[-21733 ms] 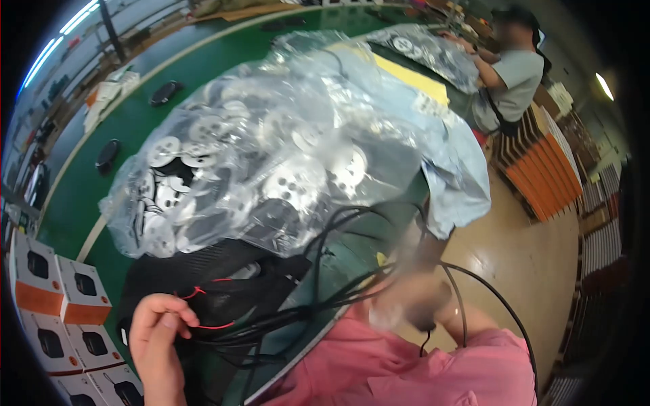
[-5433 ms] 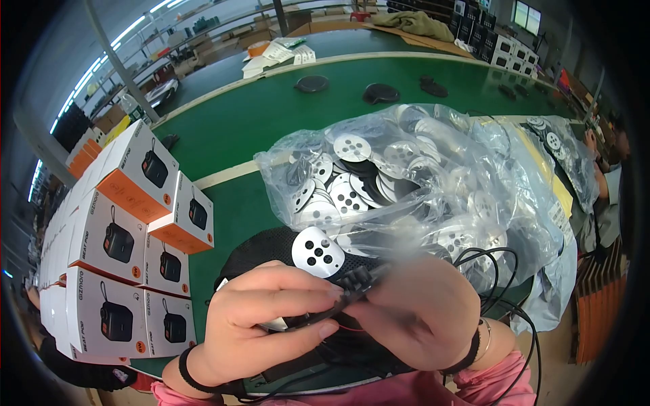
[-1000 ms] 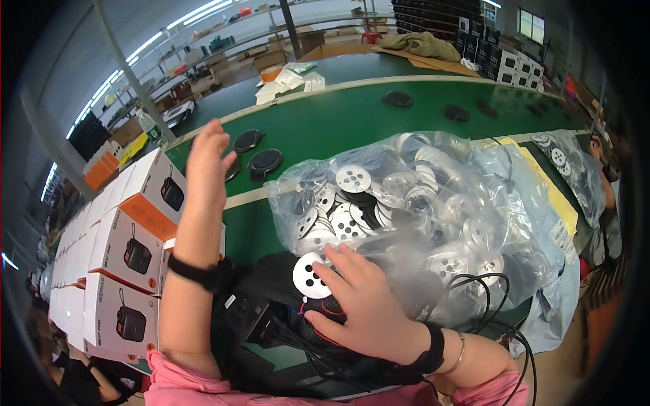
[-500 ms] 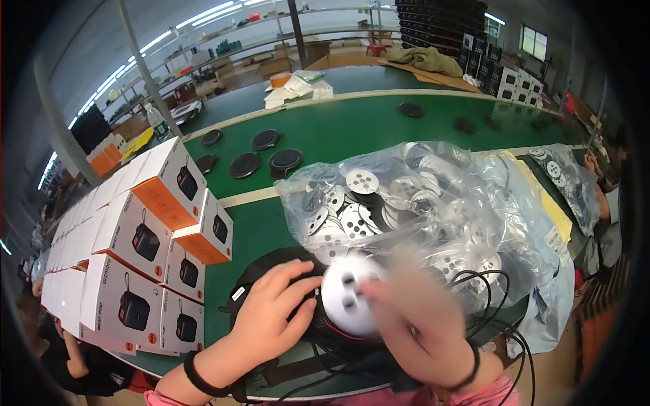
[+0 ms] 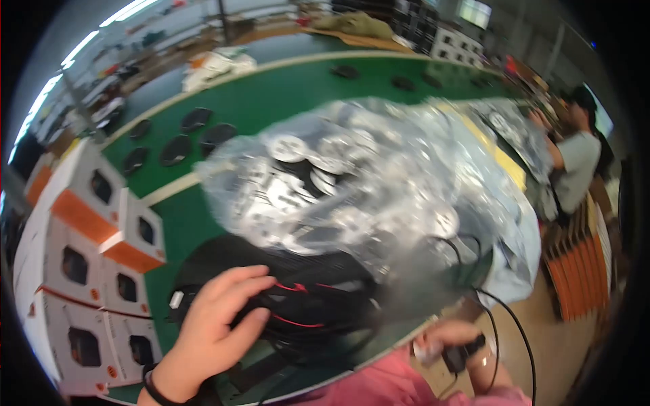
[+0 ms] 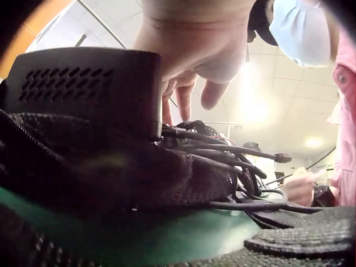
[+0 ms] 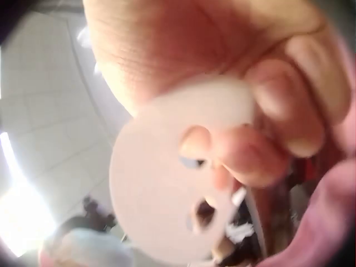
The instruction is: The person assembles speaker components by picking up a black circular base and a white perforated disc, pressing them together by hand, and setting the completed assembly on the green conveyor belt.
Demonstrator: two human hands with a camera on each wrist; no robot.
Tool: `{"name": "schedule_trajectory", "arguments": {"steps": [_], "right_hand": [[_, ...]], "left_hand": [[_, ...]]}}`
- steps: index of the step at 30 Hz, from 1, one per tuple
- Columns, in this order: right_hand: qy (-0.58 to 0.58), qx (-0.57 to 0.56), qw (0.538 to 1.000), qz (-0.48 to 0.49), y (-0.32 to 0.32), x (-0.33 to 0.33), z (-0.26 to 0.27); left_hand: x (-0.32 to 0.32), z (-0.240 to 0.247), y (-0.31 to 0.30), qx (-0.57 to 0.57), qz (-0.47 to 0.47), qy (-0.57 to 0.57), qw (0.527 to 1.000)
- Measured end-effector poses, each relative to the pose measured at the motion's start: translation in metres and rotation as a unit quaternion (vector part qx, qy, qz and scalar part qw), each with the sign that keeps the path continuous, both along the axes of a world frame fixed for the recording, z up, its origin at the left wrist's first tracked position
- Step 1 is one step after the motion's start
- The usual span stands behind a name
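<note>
My left hand [image 5: 220, 321] lies over a black mesh bag [image 5: 217, 260], thumb and fingers apart near thin red wires [image 5: 298, 287]. In the left wrist view, a black box with slots [image 6: 83, 92] stands beside this hand, with black cables [image 6: 222, 153] just beyond the fingers. My right hand [image 5: 450, 335] is low at the right, past the table's edge by the pink clothing. It grips a round white disc with holes [image 7: 150, 172], fingers curled at its edge and one fingertip showing through a hole.
A clear plastic bag [image 5: 325, 176] of similar discs covers the table's middle. White-and-orange boxes [image 5: 74, 271] are stacked at left. Several black round pieces [image 5: 176, 150] lie on the green table [image 5: 284, 84]. A person [image 5: 575, 162] works at the right; a black cable [image 5: 518, 325] loops down there.
The view has turned to the right. My right hand has carried the white disc from over the mesh bag to the right, past the table edge. The left hand remains at the mesh bag.
</note>
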State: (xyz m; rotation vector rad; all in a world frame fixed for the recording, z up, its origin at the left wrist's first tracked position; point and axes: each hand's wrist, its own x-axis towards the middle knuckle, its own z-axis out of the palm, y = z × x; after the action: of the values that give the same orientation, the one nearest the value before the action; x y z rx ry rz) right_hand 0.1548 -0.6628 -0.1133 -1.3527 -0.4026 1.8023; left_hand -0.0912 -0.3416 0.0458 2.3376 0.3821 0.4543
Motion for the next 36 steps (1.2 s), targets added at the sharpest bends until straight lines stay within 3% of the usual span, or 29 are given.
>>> {"name": "schedule_trajectory", "arguments": {"steps": [2,3,5,9,18,19,20,22,24,25,27,28,30,32,33,34,36], "right_hand": [[-0.285,0.015,0.958,-0.002,-0.014,0.022,-0.011],[-0.326,-0.073,0.941,-0.045,-0.029,0.048,-0.071],[-0.305,-0.113,0.941,-0.093,-0.115,0.030,-0.123],[-0.256,-0.163,0.932,-0.198,-0.128,0.043,-0.142],[-0.244,-0.174,0.890,-0.343,-0.106,0.089,-0.193],[-0.179,-0.202,0.876,-0.400,-0.101,0.088,-0.198],[-0.178,-0.199,0.878,-0.397,-0.077,0.082,-0.170],[-0.270,-0.131,0.929,-0.215,-0.059,0.055,-0.115],[-0.360,-0.029,0.933,-0.007,-0.065,0.013,-0.072],[-0.402,0.034,0.910,0.101,-0.082,0.014,-0.053],[-0.473,0.163,0.811,0.302,0.015,-0.009,-0.001],[-0.455,0.082,0.793,0.397,0.062,-0.026,0.079],[-0.387,0.336,0.780,0.359,0.057,-0.039,0.077],[-0.278,0.302,0.815,0.408,0.079,-0.053,0.118],[-0.389,0.399,0.745,0.367,0.090,-0.056,0.144],[-0.396,0.406,0.733,0.377,0.100,-0.061,0.152],[-0.440,0.507,0.707,0.221,0.119,-0.070,0.163]], "left_hand": [[0.003,0.001,-0.007,0.009,0.023,0.019,1.000],[0.004,0.002,-0.009,0.004,0.020,0.026,0.999],[0.006,0.000,-0.011,-0.015,0.027,0.032,0.999],[0.009,0.001,-0.017,-0.043,0.044,0.060,0.996],[0.011,-0.008,-0.010,-0.039,0.035,0.055,0.997],[0.012,-0.008,-0.011,-0.037,0.037,0.055,0.997],[0.013,-0.007,-0.012,-0.051,0.044,0.056,0.996],[0.013,-0.005,-0.013,-0.055,0.068,0.051,0.995],[0.012,-0.003,-0.010,-0.041,0.060,0.045,0.996],[0.013,-0.001,-0.009,-0.009,0.049,0.052,0.997],[0.014,0.002,-0.009,0.002,0.040,0.042,0.998],[0.014,0.004,-0.007,0.029,0.025,0.051,0.998],[0.009,-0.002,-0.003,0.027,0.017,0.027,0.999],[0.007,-0.003,-0.002,0.045,0.012,0.018,0.999],[0.006,-0.004,-0.003,0.049,0.014,0.016,0.999],[0.006,-0.005,-0.002,0.060,0.012,0.016,0.998],[0.005,-0.006,-0.003,0.068,0.016,0.017,0.997]]}}
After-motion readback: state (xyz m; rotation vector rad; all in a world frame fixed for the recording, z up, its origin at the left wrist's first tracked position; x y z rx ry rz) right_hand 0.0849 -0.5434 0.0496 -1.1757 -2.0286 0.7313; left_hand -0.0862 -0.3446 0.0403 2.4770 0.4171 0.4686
